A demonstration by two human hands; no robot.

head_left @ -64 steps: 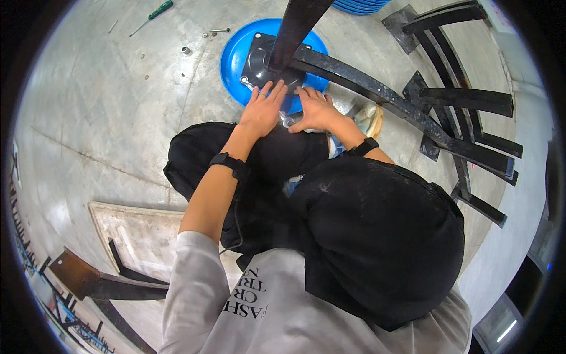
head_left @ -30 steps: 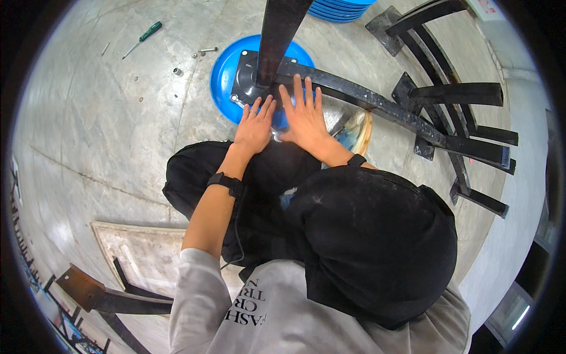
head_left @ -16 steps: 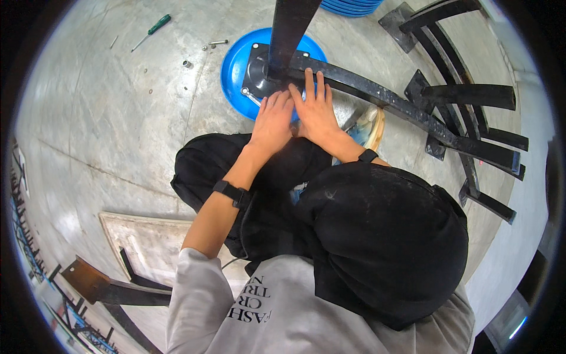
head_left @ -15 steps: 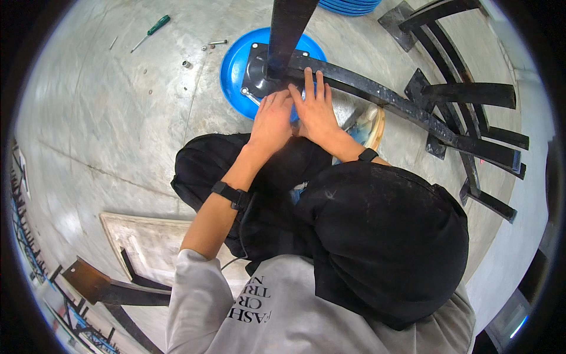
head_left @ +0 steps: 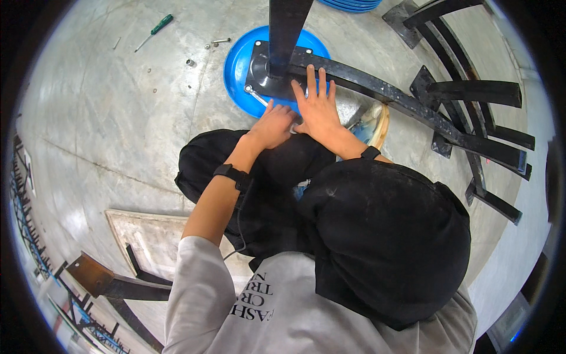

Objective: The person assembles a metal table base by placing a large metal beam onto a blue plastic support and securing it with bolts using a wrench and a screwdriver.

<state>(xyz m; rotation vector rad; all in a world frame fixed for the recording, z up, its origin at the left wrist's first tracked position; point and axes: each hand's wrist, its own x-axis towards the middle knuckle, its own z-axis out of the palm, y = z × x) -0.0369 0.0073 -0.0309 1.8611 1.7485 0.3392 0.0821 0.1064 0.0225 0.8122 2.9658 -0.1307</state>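
Observation:
A combination wrench (head_left: 257, 95) has its ring end on a bolt at the near left corner of a black metal plate (head_left: 257, 72). My left hand (head_left: 272, 126) is closed around the wrench's other end, close to my knee. My right hand (head_left: 320, 109) is open, its fingers spread and resting at the plate's right side by a black steel beam (head_left: 377, 93). The plate lies on a round blue disc (head_left: 234, 65) with a raised rim. A black post (head_left: 287, 35) rises from the plate, and bolt heads show at its other corners.
A green-handled screwdriver (head_left: 154, 31), a socket (head_left: 190, 62) and a loose bolt (head_left: 221, 40) lie on the floor at the left. More blue discs (head_left: 351, 5) are stacked at the far side. Black steel frames (head_left: 471, 91) fill the right; a whitish board (head_left: 147, 227) lies near left.
My left hand has moved toward me, leaving more of the wrench visible. The fingers of my right hand have spread wider. The whole view has shifted slightly.

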